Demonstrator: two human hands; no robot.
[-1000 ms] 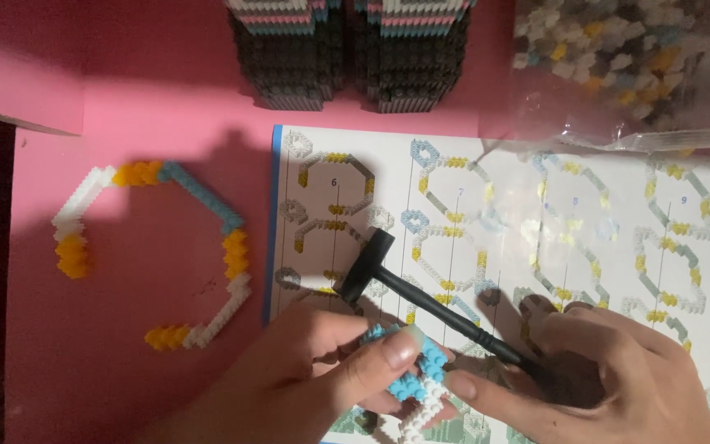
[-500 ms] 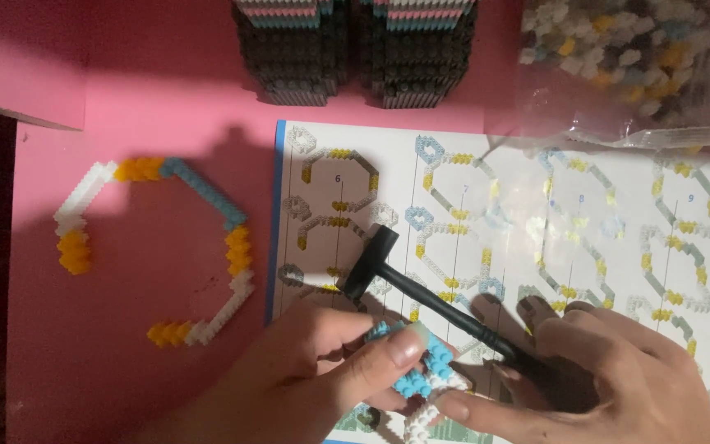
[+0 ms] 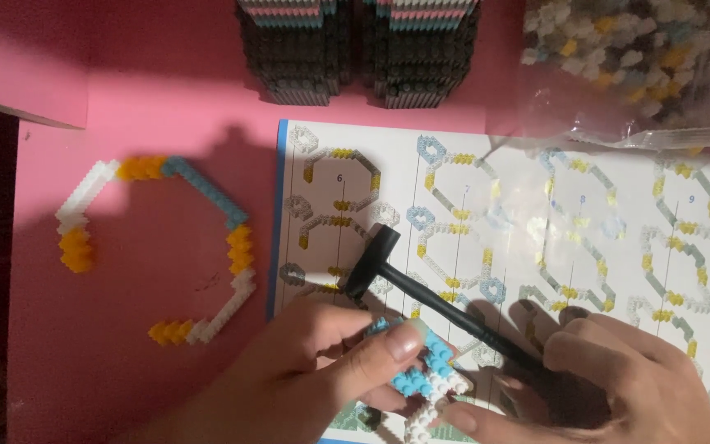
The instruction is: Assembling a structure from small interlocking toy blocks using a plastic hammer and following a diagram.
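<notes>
Over the instruction sheet (image 3: 536, 247): left hand (image 3: 306, 370) pinches blue-white brick assembly (image 3: 421, 382); right hand (image 3: 618, 386) fingers closed on small black hammer (image 3: 421, 288).

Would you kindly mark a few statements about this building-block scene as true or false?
1. The right hand holds a small black plastic hammer. True.
2. The left hand pinches a red brick piece. False: it is a blue and white small-brick piece.
3. The printed instruction sheet lies on a pink table. True.
4. The partly built ring of white, orange and blue bricks lies on the sheet. False: it lies left of it, on the table.
</notes>
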